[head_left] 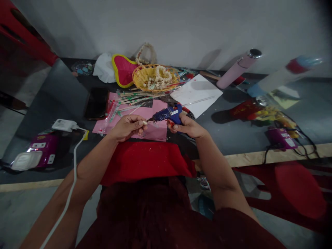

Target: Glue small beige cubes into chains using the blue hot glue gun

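Note:
My right hand is wrapped round the handle of a blue glue gun, whose nozzle points left. Between the thumb and fingers of my left hand is a small cream-coloured piece, right at the nozzle's tip; what it is exactly is too small to tell. Both hands are above a pink sheet on the dark table. Behind them, a yellow wicker basket holds a ring of cream-coloured pieces and loose bits. Several sticks with green marks lie in front of the basket.
A phone and a white charger with its cable lie left, by a purple power socket. White paper, a pink flask, a bottle and a red can stand or lie right. A red cloth covers my lap.

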Tool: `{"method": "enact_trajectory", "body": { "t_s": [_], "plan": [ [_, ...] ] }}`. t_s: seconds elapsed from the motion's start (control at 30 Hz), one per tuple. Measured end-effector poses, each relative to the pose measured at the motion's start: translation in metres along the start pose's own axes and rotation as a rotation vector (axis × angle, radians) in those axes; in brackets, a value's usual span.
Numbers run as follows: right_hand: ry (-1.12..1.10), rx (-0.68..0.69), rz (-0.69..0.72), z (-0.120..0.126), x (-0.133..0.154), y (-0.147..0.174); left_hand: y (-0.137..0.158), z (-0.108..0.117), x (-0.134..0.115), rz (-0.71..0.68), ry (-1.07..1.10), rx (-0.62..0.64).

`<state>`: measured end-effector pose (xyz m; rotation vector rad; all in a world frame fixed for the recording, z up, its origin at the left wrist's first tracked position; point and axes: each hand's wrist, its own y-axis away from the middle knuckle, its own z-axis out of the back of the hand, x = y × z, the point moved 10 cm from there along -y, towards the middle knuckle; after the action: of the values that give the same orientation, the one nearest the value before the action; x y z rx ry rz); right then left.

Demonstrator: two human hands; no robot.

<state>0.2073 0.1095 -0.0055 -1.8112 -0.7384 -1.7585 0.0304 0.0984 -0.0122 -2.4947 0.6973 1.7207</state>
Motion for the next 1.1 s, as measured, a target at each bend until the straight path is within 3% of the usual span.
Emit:
{"method": "enact_trajectory", "body": {
  "t_s": [0.23,0.37,0.57,0.7,0.83,0.97,1.03,1.1],
  "plan": [
    [-0.162,-0.056,0.032,0.0,0.009,0.001,-0.002,0.007,0.001,-0.022,0.041,-0.036],
    [-0.154,-0.209,0.073,0.017,0.025,0.009,-0.005,0.018,0.002,-0.048,0.08,-0.1],
    [0.043,-0.719,-0.031,0.104,0.041,0.05,-0.007,0.026,-0.008,-0.159,0.182,-0.145],
    [0.069,-1.009,-0.235,0.163,0.015,0.076,-0.007,0.026,-0.01,-0.17,0.206,-0.139],
    [0.35,-1.036,-0.381,0.191,0.002,0.077,-0.005,0.027,-0.014,-0.185,0.21,-0.148],
    [0.695,-1.075,-0.509,0.205,0.017,0.081,-0.004,0.03,-0.015,-0.178,0.228,-0.188],
    [0.837,-1.114,-0.566,0.203,0.032,0.083,-0.004,0.03,-0.015,-0.176,0.236,-0.189],
    [0.986,-1.107,-0.579,0.186,0.048,0.075,-0.005,0.03,-0.015,-0.185,0.248,-0.171]
  ]
}}
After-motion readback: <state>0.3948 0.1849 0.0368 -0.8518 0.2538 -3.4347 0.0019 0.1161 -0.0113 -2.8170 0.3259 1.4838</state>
